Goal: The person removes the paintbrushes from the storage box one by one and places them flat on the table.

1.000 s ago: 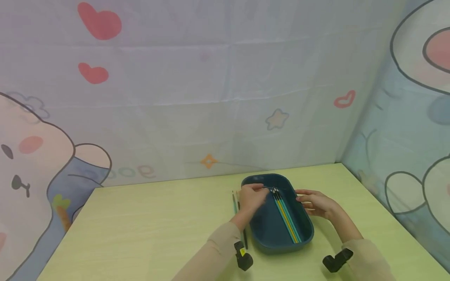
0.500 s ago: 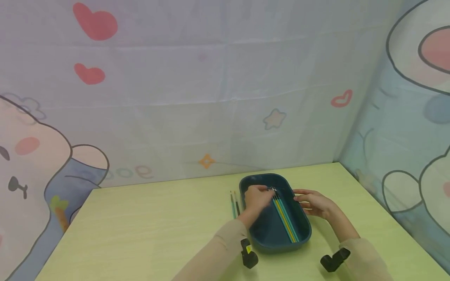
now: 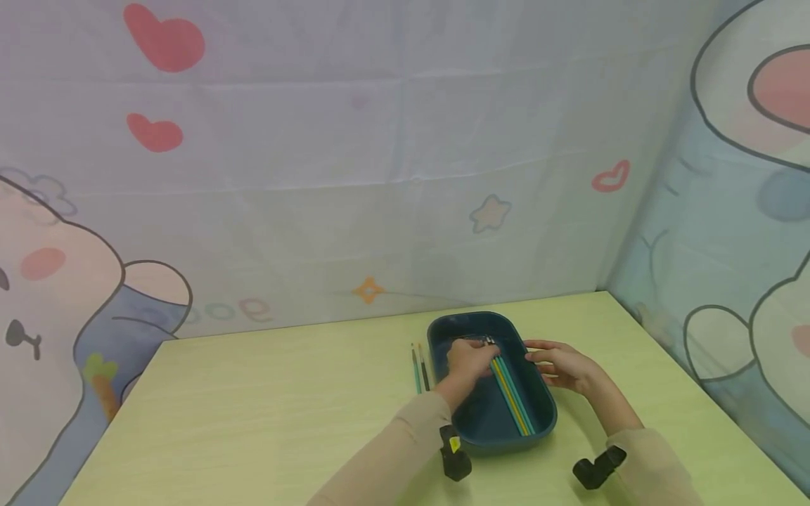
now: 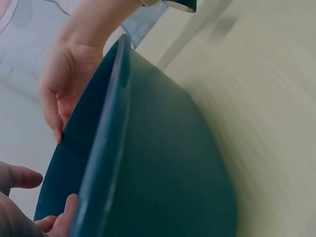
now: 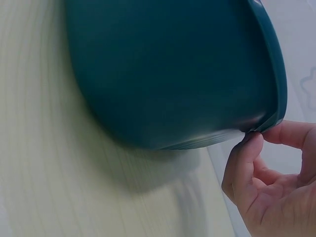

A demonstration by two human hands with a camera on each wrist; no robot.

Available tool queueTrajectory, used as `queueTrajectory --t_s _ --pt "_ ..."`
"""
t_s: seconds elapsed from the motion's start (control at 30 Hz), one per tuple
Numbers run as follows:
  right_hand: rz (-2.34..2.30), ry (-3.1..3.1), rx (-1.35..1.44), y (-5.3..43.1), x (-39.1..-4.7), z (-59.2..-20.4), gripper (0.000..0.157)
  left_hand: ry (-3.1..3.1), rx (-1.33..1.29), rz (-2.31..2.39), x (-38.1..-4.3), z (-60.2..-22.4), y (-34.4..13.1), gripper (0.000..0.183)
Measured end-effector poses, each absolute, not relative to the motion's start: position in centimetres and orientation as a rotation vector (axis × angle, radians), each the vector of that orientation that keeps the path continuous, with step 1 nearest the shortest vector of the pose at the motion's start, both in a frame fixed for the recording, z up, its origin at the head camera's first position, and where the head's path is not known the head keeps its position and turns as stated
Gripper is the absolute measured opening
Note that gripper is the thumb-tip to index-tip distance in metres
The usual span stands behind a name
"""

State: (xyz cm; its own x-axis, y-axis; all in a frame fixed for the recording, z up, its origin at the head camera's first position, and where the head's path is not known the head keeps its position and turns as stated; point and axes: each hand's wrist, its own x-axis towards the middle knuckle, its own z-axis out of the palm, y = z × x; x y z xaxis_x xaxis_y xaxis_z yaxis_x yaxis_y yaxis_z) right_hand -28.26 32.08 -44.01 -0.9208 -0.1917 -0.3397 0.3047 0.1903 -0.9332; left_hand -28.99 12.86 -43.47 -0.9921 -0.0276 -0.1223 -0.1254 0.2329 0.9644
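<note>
A dark teal tray point(image 3: 506, 439) with raised walls stands on the table. Several slim turquoise and yellow sticks point(image 3: 514, 397), pencils or thin brushes by their look, lie lengthwise in it. My left hand point(image 3: 468, 360) reaches over the tray's left rim, its fingertips by the far ends of the sticks. In the left wrist view its fingers point(image 4: 64, 217) are apart, with no stick visible between them. At the tray's right side, my right hand point(image 3: 569, 367) pinches the rim between thumb and finger, as the right wrist view shows.
Left of the tray, more slim sticks point(image 3: 424, 369) with pale tips lie on the pale yellow table point(image 3: 266, 414), partly hidden by the left arm. A cartoon-printed cloth point(image 3: 329, 232) hangs behind the table and along its right side.
My left hand has moved right and slightly lower, farther into the tray and onto the sticks' far ends. The right hand stays at the rim. The whole view has shifted slightly.
</note>
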Motion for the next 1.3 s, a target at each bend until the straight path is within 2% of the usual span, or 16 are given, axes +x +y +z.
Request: queueTrajectory --t_s 0.2,0.6,0.83,1.07,1.3 --pt "-1.785 2.084 0.098 32.0 -28.3 -44.0 0.062 2.423 -0.232 1.882 -29.0 -43.7 13.3 0.031" --pt "-1.784 2.072 0.087 32.0 -28.3 -44.1 0.063 2.5 -0.273 1.806 -29.0 -44.4 13.7 0.035" --pt "-1.791 2.067 0.082 32.0 -28.3 -44.3 0.064 2.531 -0.301 1.788 -29.1 -44.9 13.9 0.027" --pt "-1.808 2.05 0.055 32.0 -28.1 -44.3 0.066 2.537 -0.27 1.751 -28.9 -45.3 13.7 0.038" --pt "-1.825 2.033 0.046 32.0 -28.0 -44.2 0.067 2.637 -0.258 1.664 -29.0 -45.3 13.8 0.036"
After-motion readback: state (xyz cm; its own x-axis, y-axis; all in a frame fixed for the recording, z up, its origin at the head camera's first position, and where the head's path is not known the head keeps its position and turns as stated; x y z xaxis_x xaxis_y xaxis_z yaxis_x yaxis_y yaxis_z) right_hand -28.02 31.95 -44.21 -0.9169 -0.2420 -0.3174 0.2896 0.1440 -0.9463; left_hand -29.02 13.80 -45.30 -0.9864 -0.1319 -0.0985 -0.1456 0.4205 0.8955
